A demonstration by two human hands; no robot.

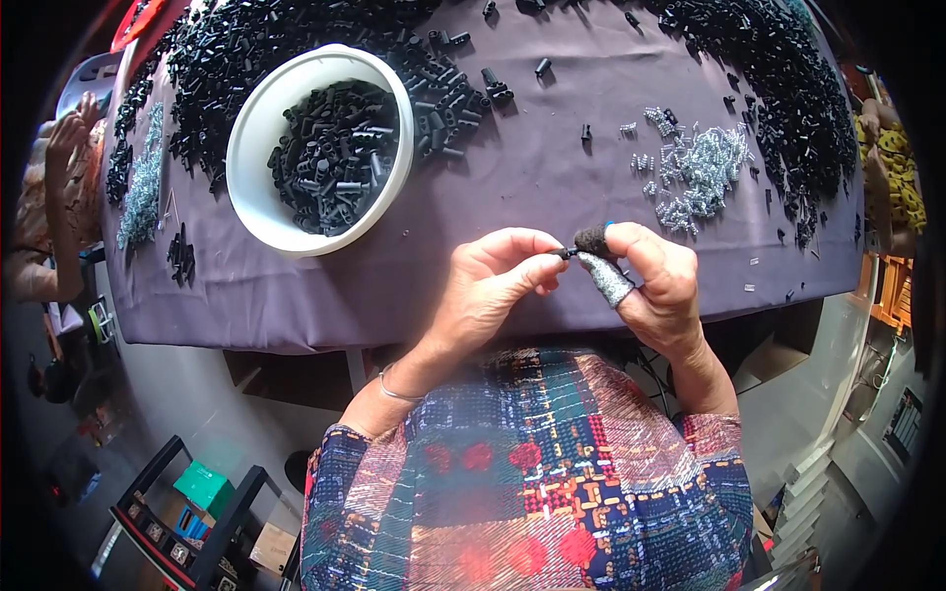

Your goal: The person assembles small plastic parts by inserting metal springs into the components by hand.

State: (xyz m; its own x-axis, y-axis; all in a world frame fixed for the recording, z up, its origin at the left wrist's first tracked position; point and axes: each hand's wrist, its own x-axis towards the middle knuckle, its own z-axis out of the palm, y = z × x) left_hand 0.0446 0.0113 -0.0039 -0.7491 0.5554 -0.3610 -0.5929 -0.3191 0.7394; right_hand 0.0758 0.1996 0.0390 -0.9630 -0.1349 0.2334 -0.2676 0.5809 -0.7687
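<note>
Near the table's front edge, my left hand (503, 279) pinches a small black plastic part (566, 253) between thumb and fingertips. My right hand (658, 283) grips the other end of the same part, its thumb in a grey cover (608, 280) and a finger in a dark fuzzy one (592, 240). The fingers hide most of the part, so its full shape cannot be made out. Just beyond my right hand lies a loose pile of small silver coil springs (706, 169). A white round tub (243, 167) with black plastic pieces (330, 163) in it stands beyond my left hand.
A purple cloth (473, 187) covers the table. Heaps of black parts lie at the far left (222, 74) and far right (803, 108). Another spring pile (143, 182) is at the left edge. Other people's arms show at the left (61, 197) and right (882, 187).
</note>
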